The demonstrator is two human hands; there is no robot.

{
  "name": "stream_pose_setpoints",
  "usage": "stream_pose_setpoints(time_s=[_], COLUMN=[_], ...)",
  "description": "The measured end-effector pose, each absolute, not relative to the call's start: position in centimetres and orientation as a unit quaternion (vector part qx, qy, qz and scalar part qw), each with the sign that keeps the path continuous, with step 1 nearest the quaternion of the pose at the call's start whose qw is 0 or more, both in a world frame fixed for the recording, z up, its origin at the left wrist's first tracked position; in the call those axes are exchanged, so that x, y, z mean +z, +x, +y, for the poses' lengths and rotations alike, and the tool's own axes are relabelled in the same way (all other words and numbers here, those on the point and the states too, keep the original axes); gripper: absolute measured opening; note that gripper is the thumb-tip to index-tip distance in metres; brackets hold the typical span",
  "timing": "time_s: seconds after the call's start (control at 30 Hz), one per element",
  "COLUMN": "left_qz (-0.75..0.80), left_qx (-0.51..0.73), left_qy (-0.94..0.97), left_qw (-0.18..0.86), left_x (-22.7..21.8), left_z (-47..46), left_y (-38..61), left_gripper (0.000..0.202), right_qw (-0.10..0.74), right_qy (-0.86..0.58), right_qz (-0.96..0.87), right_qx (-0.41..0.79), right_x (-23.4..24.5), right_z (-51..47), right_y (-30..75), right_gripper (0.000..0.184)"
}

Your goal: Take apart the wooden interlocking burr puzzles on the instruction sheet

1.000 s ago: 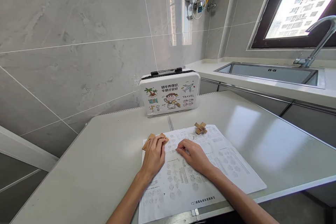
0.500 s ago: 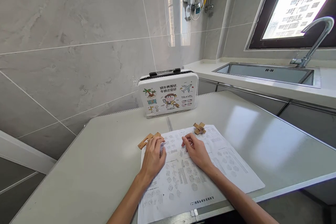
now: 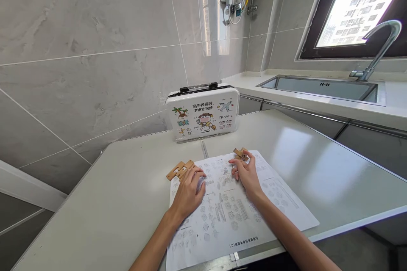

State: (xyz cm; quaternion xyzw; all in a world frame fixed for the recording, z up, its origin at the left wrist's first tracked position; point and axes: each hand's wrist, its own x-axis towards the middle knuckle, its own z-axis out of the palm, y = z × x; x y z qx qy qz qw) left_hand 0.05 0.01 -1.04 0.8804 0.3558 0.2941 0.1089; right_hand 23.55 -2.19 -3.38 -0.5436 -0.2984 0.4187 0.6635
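My left hand (image 3: 190, 190) lies on the printed sheet (image 3: 222, 245) with its fingers loosely stretched and the thumb apart. Just beyond its fingertips are several flat wooden puzzle pieces (image 3: 175, 170) with notches, partly hidden by the hand. My right hand (image 3: 247, 176) is over the upper part of the sheet, its fingers spread and partly bent. One finger reaches up in front of a small cross of interlocked wooden pieces (image 3: 237, 152); whether it touches the cross, I cannot tell. Neither hand appears to hold anything. The sheet carries rows of small grey diagrams.
A white case (image 3: 203, 114) with cartoon prints and a black handle stands upright at the back of the pale table (image 3: 104, 211), near the tiled wall. To the right are a counter with a sink (image 3: 321, 88), a faucet (image 3: 384, 51) and a window.
My right hand has moved right and away from me to the wooden cross, its fingers spreading. My left hand has shifted slightly right and back, uncovering more of the wooden pieces.
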Motion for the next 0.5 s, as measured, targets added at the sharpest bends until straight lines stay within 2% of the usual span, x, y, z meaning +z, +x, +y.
stream_pose_setpoints(time_s=[0.5], left_qz=[0.345], left_qx=[0.285], left_qy=[0.886], left_qw=[0.12], left_x=[-0.7], left_z=[-0.2], left_y=[0.0], left_gripper=[0.019], right_qw=[0.67], right_qy=[-0.544], right_qz=[-0.285], right_qx=[0.417], right_x=[-4.0], right_z=[-1.9], right_y=[24.0], right_gripper=[0.055])
